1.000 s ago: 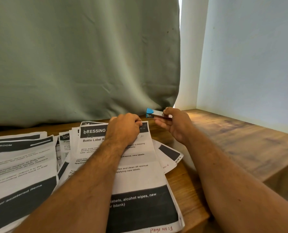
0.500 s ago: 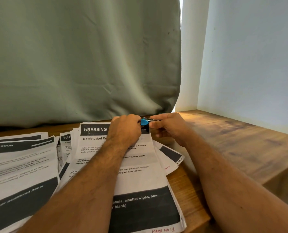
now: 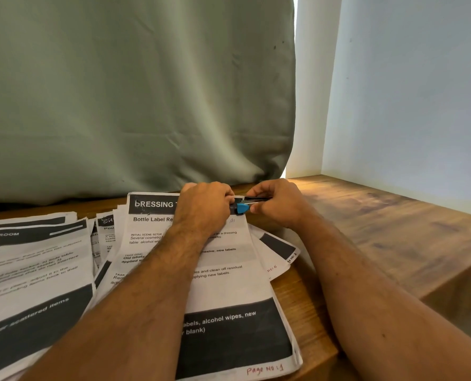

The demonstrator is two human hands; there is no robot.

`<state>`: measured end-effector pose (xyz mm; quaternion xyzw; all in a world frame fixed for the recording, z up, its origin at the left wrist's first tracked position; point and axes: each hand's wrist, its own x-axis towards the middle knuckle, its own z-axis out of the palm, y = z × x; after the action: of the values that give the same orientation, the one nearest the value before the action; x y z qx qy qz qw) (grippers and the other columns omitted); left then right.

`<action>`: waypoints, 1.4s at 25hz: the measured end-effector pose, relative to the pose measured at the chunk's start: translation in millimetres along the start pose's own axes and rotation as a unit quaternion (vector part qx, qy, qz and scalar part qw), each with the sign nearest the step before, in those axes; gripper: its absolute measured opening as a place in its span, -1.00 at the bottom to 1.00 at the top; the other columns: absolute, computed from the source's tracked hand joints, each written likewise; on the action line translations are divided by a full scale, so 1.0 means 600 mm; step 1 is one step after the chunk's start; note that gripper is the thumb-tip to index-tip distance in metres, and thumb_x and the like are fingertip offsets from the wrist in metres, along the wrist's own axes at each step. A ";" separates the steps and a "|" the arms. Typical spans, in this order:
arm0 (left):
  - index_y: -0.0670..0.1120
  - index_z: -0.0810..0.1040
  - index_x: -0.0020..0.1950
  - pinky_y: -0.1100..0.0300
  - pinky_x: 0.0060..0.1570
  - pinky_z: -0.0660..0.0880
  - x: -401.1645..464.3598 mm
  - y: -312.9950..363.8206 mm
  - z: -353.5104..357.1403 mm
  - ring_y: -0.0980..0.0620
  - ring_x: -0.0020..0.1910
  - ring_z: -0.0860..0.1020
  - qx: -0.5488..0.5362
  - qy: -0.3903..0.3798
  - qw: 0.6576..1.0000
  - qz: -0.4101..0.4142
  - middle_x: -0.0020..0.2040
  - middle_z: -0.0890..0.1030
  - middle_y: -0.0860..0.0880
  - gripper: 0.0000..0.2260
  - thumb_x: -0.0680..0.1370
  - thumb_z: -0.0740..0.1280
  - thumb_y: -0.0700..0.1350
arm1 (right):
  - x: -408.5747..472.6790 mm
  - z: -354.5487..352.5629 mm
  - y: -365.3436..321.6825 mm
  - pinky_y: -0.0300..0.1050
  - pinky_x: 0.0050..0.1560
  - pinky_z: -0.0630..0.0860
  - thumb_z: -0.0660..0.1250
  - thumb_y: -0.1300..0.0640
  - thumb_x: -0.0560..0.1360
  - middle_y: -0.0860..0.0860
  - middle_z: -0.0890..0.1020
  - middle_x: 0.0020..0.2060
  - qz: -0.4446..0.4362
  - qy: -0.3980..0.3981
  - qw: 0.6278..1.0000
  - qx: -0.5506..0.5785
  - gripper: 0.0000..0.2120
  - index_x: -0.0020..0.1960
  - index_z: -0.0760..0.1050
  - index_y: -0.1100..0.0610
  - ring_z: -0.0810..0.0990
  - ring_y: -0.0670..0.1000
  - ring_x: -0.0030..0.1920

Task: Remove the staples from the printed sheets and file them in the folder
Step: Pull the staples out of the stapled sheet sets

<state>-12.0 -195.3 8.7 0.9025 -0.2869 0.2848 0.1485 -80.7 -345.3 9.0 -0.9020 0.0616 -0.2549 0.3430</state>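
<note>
A stapled set of printed sheets [image 3: 223, 292] headed "DRESSING" lies on top of a pile on the wooden table [image 3: 380, 229]. My left hand [image 3: 204, 207] rests curled on the top right corner of that set, fingers pinching the paper near the corner. My right hand [image 3: 277, 203] grips a small stapler with a blue tip [image 3: 242, 208], and that tip sits on the sheet's top right corner, right against my left fingers. The staple itself is hidden. No folder is in view.
More printed sheets [image 3: 31, 270] spread over the left of the table, others fan out under the top set [image 3: 277, 251]. A grey-green curtain [image 3: 135, 92] hangs behind the table. A pale wall [image 3: 410, 100] stands at the right, with bare wood below it.
My right hand has brought the blue-tipped stapler left and down, from the air beside the pile onto the sheet's top right corner. My left hand stayed on the corner.
</note>
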 end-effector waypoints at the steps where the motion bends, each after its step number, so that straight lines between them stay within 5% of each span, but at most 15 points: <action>1: 0.12 0.62 0.11 0.03 0.23 0.36 -0.001 0.002 0.000 0.07 -0.14 0.46 0.005 0.000 1.000 0.003 -0.13 0.60 0.11 -0.79 0.68 0.20 0.09 | -0.001 0.001 0.000 -0.45 -0.28 0.45 0.47 0.29 0.41 0.01 0.66 -0.10 -0.006 0.000 1.000 -0.004 -0.77 0.04 0.62 0.11 0.60 -0.11 -0.17; 6: 0.12 0.63 0.10 0.03 0.25 0.36 -0.001 0.004 0.002 0.06 -0.12 0.50 0.011 -0.007 1.000 0.009 -0.15 0.60 0.11 -0.81 0.66 0.24 0.09 | -0.003 0.002 0.000 -0.30 -0.03 0.48 0.43 0.24 0.45 -0.01 0.68 0.00 -0.049 0.021 0.998 -0.045 -0.69 0.19 0.64 0.11 0.56 -0.11 -0.10; 19: 0.11 0.64 0.11 0.05 0.25 0.33 0.002 0.003 0.006 0.06 -0.15 0.46 0.020 -0.010 1.000 0.020 -0.20 0.54 0.13 -0.81 0.66 0.25 0.08 | 0.003 0.006 0.001 -0.25 -0.04 0.54 0.43 0.22 0.46 0.01 0.69 -0.03 -0.050 0.013 0.997 -0.063 -0.73 0.16 0.65 0.11 0.55 -0.14 -0.17; 25: 0.18 0.59 0.28 0.05 0.31 0.31 -0.008 -0.006 0.004 0.09 0.04 0.60 -0.037 0.007 0.997 0.065 0.07 0.69 0.15 -0.62 0.53 0.29 0.29 | -0.003 -0.003 -0.003 -0.34 -0.16 0.43 0.44 0.21 0.46 -0.06 0.66 -0.12 -0.048 0.036 0.996 -0.061 -0.76 0.12 0.67 0.08 0.55 -0.13 -0.17; 35: 0.15 0.63 0.10 0.01 0.44 0.17 0.001 0.007 -0.007 0.10 -0.04 0.54 -0.021 0.011 0.999 0.047 -0.06 0.67 0.14 -0.83 0.60 0.29 0.11 | 0.002 -0.002 -0.008 -0.28 -0.04 0.47 0.41 0.18 0.48 -0.05 0.70 -0.03 -0.081 0.076 0.990 -0.089 -0.77 0.12 0.68 0.04 0.55 -0.12 -0.12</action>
<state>-16.0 -196.6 13.0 0.8814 -0.3334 0.2957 0.1566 -80.5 -342.9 13.3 -0.9089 0.0367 -0.3433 0.2338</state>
